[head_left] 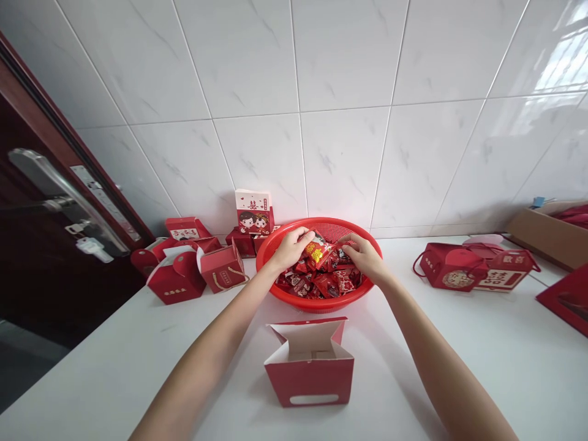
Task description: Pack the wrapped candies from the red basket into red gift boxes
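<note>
A red plastic basket (264, 269) holds many small wrapped candies (328, 285), mostly in red wrappers. Over its left part, my left hand (293, 248) is closed on a red and gold candy packet (316, 251). My right hand (362, 254) reaches over the basket's right side with its fingers pinched close to that packet's right edge. What lies between those fingertips is too small to make out. In front of the basket, nearer to me, stands a red paper gift box (310, 380) with its top open and a white inside. Its bottom is partly visible.
Several red gift boxes (177, 275) stand at the left, beside a dark door with a metal handle (68, 196). A box with two cartoon figures (255, 212) is behind the basket. More boxes (454, 266) and a cardboard carton (544, 236) are at the right. A tiled wall closes the back.
</note>
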### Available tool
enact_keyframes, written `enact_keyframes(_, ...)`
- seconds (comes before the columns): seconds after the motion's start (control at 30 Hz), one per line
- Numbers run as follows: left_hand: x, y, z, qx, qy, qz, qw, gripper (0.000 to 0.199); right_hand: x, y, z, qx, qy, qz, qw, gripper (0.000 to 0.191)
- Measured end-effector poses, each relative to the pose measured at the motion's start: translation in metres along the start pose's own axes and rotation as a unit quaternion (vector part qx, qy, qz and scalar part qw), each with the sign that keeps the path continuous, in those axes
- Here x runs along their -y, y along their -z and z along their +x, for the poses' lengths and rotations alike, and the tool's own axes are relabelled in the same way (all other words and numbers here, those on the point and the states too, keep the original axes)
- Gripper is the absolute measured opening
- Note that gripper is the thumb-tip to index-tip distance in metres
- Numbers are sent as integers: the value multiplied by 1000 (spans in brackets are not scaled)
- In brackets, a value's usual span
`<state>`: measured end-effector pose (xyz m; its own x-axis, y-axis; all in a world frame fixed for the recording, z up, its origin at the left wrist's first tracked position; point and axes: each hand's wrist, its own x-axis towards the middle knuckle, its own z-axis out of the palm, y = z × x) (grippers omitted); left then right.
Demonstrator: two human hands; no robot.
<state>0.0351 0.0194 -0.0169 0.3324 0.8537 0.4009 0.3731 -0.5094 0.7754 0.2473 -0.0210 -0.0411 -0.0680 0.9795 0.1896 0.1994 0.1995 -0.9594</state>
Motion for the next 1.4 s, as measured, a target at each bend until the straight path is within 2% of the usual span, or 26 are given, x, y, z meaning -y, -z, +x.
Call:
enact_keyframes(0.17, 5, -1, 0, -25, -7, -4, 1000, 27, 7, -2, -2, 32, 17, 4, 999, 8)
enact_keyframes(0.4, 2, -3, -2, -17, -5, -14, 1000, 27, 13, -1, -6, 80, 20, 34, 996, 23)
enact_keyframes(0.57, 3, -3, -3, -41, 9, -34, 999, 24, 11, 2, -4, 95, 10, 62, 993, 32)
enact_keyframes(0.7, 3, -4, -4, -38, 10, -34, 999, 25, 13, 2, -4, 111, 0, 63, 992, 39)
enact_keyframes(0.87, 2, -5, -4, -32, 12, -38, 999, 25, 18, 0, -6, 105, -3, 3, 994, 45)
enact_keyframes(1.03, 2, -5, -3, -23, 3, -51, 998, 25, 19, -1, -8, 75, -16, 22, 997, 51)
enact_keyframes(1.4, 5, -3, -4, -20, -3, -62, 998, 35, 16, 1, -8, 43, 15, -21, 999, 43)
